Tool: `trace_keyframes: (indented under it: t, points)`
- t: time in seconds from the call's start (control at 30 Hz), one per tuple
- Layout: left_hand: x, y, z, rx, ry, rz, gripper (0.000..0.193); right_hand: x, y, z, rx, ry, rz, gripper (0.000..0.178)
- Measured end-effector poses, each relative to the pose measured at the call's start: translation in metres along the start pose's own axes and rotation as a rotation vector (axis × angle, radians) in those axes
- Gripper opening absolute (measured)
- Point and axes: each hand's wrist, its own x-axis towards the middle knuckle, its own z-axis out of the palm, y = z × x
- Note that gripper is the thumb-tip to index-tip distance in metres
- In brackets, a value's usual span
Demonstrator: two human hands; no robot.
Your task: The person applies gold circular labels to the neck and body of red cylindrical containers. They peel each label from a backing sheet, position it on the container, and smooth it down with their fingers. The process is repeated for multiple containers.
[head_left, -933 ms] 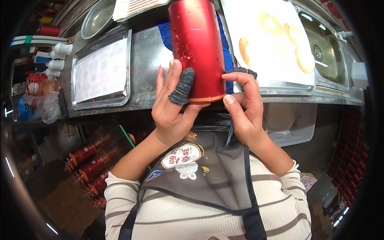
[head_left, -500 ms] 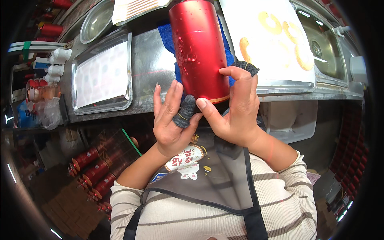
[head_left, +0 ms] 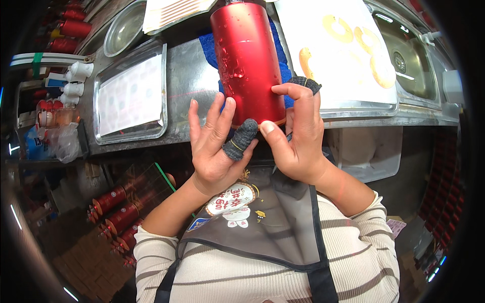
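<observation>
A red metal cylinder wet with droplets lies on a blue cloth, its near end toward me. Beside that end is my left hand, the outer fingers spread and stretched out. Its index finger wears a dark grey knitted cover with a thin band, and the tip meets the near rim. My right hand grips the near right of the cylinder, thumb at the rim and bent index finger against the side. Another dark cover sits on one of its fingers. The undersides of the fingertips are hidden.
Left on the metal counter stands a clear tray with a white spotted sheet. A white board with orange curved shapes lies right, before a metal sink. A metal bowl is far left. More red cylinders lie below left.
The red cylinder has shifted slightly left, its near end a little farther away. My right hand has moved slightly left with it. My left outer fingers have shifted left and up.
</observation>
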Motion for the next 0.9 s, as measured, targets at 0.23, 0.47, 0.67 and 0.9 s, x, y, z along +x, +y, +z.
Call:
trace_keyframes:
  t: [0.23, 0.47, 0.67, 0.9]
  points:
    - [0.002, 0.002, -0.005, 0.08, -0.049, 0.078, 0.063, -0.001, 0.008, -0.005, 0.154, -0.015, 0.063, 0.046]
    - [0.005, 0.008, -0.003, 0.083, -0.051, 0.052, 0.056, 0.0, 0.009, -0.002, 0.083, 0.021, -0.052, 0.044]
    - [0.011, 0.01, -0.002, 0.211, -0.1, 0.124, 0.045, -0.002, 0.019, -0.008, 0.141, -0.025, -0.047, 0.039]
    - [0.039, 0.027, 0.003, 0.257, -0.087, 0.192, 0.016, -0.009, 0.015, -0.017, 0.507, 0.04, 0.234, 0.032]
